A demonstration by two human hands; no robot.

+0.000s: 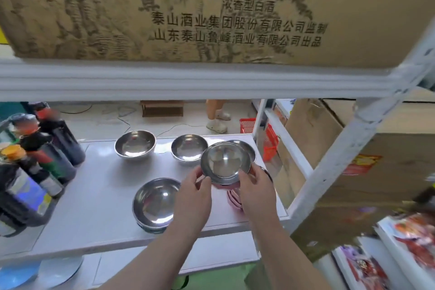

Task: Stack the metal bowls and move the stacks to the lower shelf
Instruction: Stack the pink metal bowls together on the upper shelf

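Two bare forearms are extended from 6 o'clock toward the centre of the view. A shiny round metal bowl (224,163) is gripped at its rim between both hands and is held tilted above the white shelf board (98,186), clear of its surface. The left hand (191,198) is clamped on the bowl's rim at 8 o'clock, thumb on top; the right hand (255,192) is clamped on the rim at 4 o'clock. Beneath the right hand, a pink-tinted ribbed object (234,198) is partly hidden and cannot be identified. A low stack of metal bowls (154,205) is seen on the board at 7 o'clock of the held bowl, just beside the left hand. A single metal bowl (134,146) stands at 10 o'clock, near the board's far edge. A second metal bowl (187,148) stands at 11 o'clock, and a further bowl (247,148) is largely covered behind the held one at 1 o'clock. Dark glass bottles (47,158) are grouped at 9 o'clock. A printed brown cardboard carton (211,7) is set on the upper shelf rail (188,80) at 12 o'clock.
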